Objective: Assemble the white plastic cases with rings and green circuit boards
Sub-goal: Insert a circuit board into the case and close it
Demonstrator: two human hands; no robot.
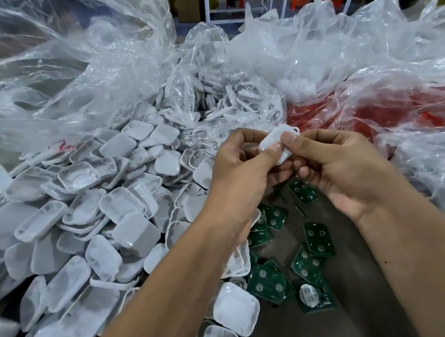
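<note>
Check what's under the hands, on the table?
Green circuit boards lie scattered on the dark table below the left hand and right hand. The forearms cover some boards.

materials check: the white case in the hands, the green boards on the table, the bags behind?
White case: looks like moulded plastic, matt to satin, with rounded corners and a soft sheen. Green boards: probably laminate circuit board, glossy green coating with round silvery metal pads. Bags: thin clear plastic film, crinkled, with bright highlights, contents visible through it.
</note>
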